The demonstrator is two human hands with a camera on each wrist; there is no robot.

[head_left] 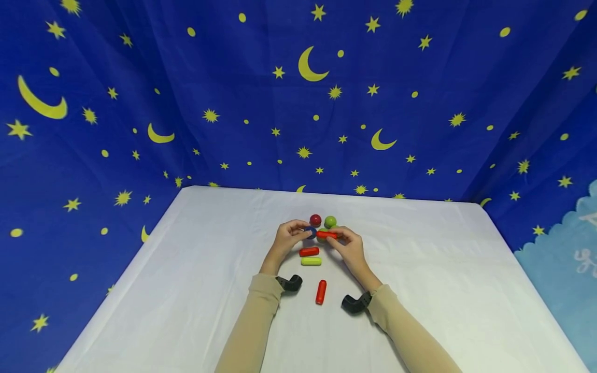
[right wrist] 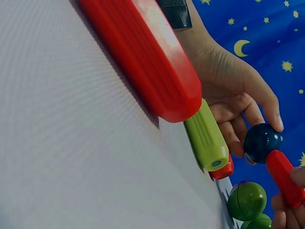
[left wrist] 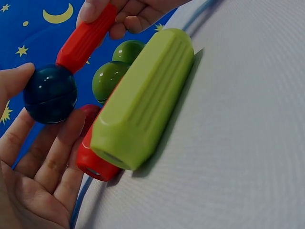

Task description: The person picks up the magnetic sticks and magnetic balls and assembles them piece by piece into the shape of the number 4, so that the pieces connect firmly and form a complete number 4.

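Observation:
My left hand point(head_left: 284, 242) pinches a dark blue ball point(left wrist: 50, 95) between thumb and fingers. Opposite it, my right hand point(head_left: 351, 249) grips a red ridged rod point(left wrist: 86, 40) by its outer part. One end of this rod meets the blue ball's side, as both wrist views show. Just behind the held pieces are a red ball point(head_left: 315, 220) and a green ball point(head_left: 330, 221). A second green ball point(left wrist: 108, 80) is partly covered by the held rod in the head view.
Nearer my body, a red rod point(head_left: 309, 252) and a lime-green rod point(head_left: 311, 261) lie side by side on the white-covered table point(head_left: 186, 290). Another red rod point(head_left: 321, 292) lies between my forearms. Star-patterned blue cloth point(head_left: 261, 93) hangs behind the table.

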